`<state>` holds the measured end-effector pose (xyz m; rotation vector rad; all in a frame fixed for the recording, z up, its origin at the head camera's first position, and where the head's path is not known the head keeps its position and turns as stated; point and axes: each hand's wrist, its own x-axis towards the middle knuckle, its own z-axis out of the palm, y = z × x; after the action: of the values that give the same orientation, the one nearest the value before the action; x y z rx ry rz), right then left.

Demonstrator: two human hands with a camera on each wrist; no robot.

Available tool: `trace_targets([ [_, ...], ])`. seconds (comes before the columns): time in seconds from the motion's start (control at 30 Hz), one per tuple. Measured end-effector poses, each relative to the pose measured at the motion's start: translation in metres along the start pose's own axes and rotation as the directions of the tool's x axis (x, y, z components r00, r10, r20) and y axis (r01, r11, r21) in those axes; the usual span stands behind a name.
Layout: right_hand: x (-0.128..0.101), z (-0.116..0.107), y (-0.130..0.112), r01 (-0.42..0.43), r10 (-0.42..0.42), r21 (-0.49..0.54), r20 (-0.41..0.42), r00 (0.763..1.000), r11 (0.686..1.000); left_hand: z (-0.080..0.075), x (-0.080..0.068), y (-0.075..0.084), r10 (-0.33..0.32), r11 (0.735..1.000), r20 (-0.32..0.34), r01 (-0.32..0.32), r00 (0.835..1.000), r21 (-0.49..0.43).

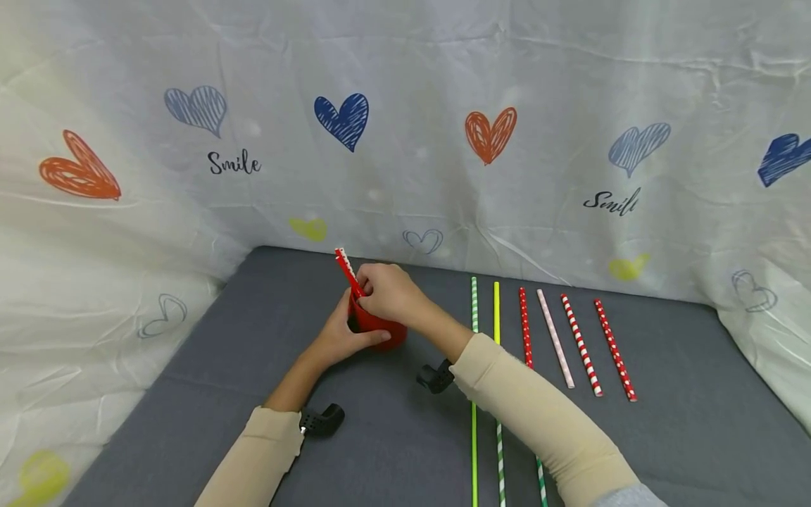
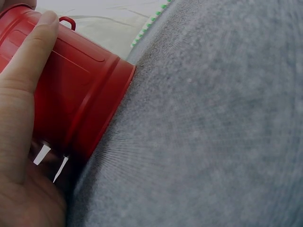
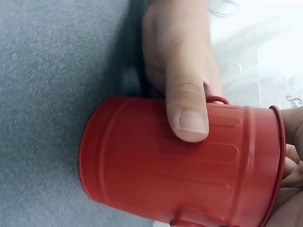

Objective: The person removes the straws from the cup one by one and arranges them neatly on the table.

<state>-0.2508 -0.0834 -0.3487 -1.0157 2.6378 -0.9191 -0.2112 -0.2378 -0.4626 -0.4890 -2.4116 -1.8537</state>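
Note:
A small red metal pail (image 1: 394, 338), ribbed like a little bin with side handles, stands on the grey cloth near the back. My left hand (image 1: 342, 338) grips it around the side, with the thumb (image 3: 189, 113) across its wall in the right wrist view. Red and white patterned paper straws (image 1: 345, 266) stick out of its mouth, leaning left. My right hand (image 1: 389, 292) is at the rim with curled fingers, right beside these straws. Whether it pinches a straw is hidden. In the left wrist view, the pail (image 2: 71, 90) fills the upper left.
To the right lie several straws in a spaced row, among them a yellow straw (image 1: 497, 310), a pink straw (image 1: 555, 338), a striped red straw (image 1: 581, 345) and a dotted red straw (image 1: 614, 348). My right forearm crosses over some. A white curtain (image 1: 405, 183) with printed hearts hangs behind.

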Motion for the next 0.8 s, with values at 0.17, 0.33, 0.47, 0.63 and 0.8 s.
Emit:
trace_targets([
  [0.17,-0.002,-0.005,0.005,0.102,-0.102,0.006,0.059,0.993,0.995,0.0,-0.005,0.027,0.0,1.0,0.007,0.0,1.0,0.009],
  [0.33,-0.007,-0.011,0.01,0.158,-0.162,0.052,0.087,0.983,0.986,0.0,-0.005,0.026,0.016,1.0,0.012,-0.016,1.0,-0.002],
  [0.47,-0.016,-0.011,0.014,0.242,-0.247,0.088,0.054,0.967,0.966,0.0,-0.006,0.027,0.004,1.0,0.006,-0.004,1.0,0.002],
  [0.63,-0.028,-0.007,0.021,0.353,-0.353,0.111,-0.026,0.935,0.929,0.0,-0.005,0.02,0.058,0.998,-0.01,-0.058,0.998,0.015],
  [0.8,-0.038,-0.003,0.028,0.408,-0.391,0.163,-0.129,0.911,0.898,0.0,-0.001,-0.001,0.061,0.998,-0.009,-0.06,0.998,0.025],
])
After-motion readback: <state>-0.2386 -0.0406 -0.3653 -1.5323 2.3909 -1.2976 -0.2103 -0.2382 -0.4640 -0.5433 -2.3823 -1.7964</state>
